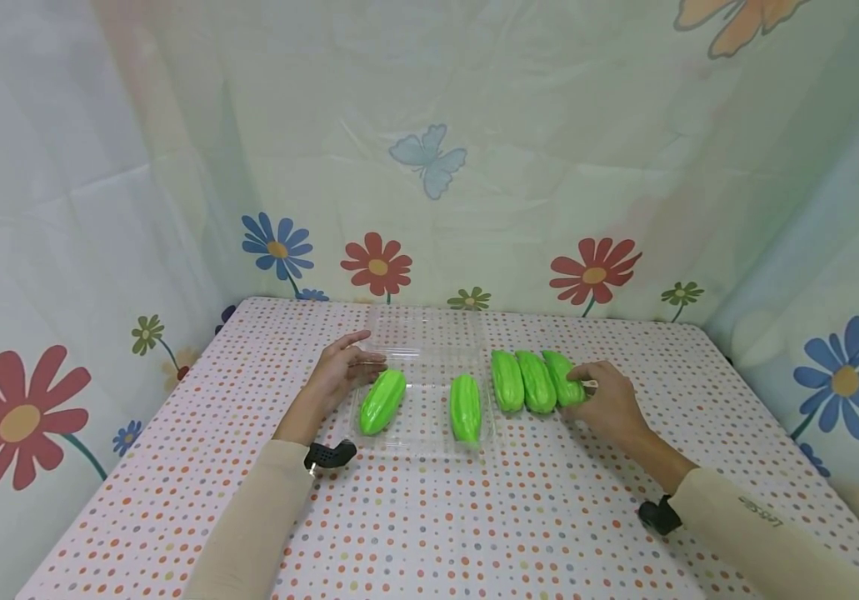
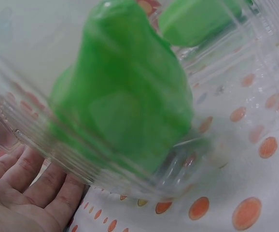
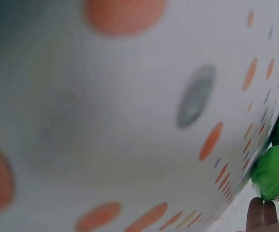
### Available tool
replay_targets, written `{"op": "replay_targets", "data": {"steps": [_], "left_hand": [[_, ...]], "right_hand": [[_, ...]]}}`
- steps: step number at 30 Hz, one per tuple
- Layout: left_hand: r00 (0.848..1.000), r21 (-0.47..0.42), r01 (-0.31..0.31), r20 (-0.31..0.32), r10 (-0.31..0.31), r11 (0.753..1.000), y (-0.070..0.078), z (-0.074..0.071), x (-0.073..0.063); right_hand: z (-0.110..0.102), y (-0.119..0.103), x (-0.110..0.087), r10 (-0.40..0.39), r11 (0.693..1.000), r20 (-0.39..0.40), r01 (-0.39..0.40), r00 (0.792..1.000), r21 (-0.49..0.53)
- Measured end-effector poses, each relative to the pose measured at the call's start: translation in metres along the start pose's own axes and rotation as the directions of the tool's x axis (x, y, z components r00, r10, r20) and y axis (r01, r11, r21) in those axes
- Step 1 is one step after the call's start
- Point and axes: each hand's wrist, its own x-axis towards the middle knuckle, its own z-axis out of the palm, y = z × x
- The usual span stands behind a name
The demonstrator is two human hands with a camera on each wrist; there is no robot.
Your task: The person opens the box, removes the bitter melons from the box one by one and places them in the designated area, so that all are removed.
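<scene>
A clear plastic clamshell box (image 1: pixel 429 417) stands with its lid (image 1: pixel 423 329) folded back. Inside lie two ridged green gourds, a left one (image 1: pixel 382 402) and a right one (image 1: pixel 465 408), set apart. My left hand (image 1: pixel 335 379) is at the box's left side, fingers extended along the wall; the left wrist view shows the palm and fingers (image 2: pixel 45 186) beside the clear wall. To the right of the box, three more gourds lie side by side. Around the lower end of the rightmost gourd (image 1: pixel 562 379), my right hand (image 1: pixel 612 404) holds with thumb and fingers (image 3: pixel 256 212).
The other two gourds, one (image 1: pixel 507 381) close to the box's right wall and one (image 1: pixel 536 382) in the middle, lie almost touching. A dotted cloth (image 1: pixel 414 533) covers the table. Flower-printed curtains (image 1: pixel 504 183) hang behind and at both sides.
</scene>
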Motion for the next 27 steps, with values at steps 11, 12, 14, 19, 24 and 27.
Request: {"op": "replay_targets", "data": {"steps": [11, 12, 14, 19, 24, 27], "left_hand": [[1.000, 0.002, -0.003, 0.005, 0.003, 1.000, -0.001, 0.000, -0.002], [1.000, 0.003, -0.003, 0.005, 0.003, 1.000, -0.001, 0.000, -0.001], [1.000, 0.004, -0.004, 0.007, 0.004, 1.000, -0.001, 0.000, -0.001], [1.000, -0.004, -0.003, -0.001, 0.003, 1.000, -0.001, -0.001, 0.001], [1.000, -0.004, 0.001, -0.002, -0.001, 1.000, -0.002, -0.001, 0.002], [1.000, -0.009, 0.005, -0.005, -0.005, 1.000, -0.002, -0.001, 0.003]], "right_hand": [[0.000, -0.001, 0.000, -0.026, 0.999, -0.007, 0.026, 1.000, -0.024], [0.000, -0.002, 0.000, -0.028, 0.999, -0.007, 0.028, 1.000, -0.028], [0.000, -0.003, 0.001, -0.037, 0.999, -0.010, 0.037, 0.999, -0.035], [0.001, -0.007, 0.002, -0.049, 0.996, -0.034, 0.047, 0.998, -0.069], [0.003, -0.012, 0.002, -0.037, 0.995, -0.070, 0.030, 0.997, -0.095], [0.004, -0.016, 0.001, -0.054, 0.993, -0.093, 0.044, 0.994, -0.108]]}}
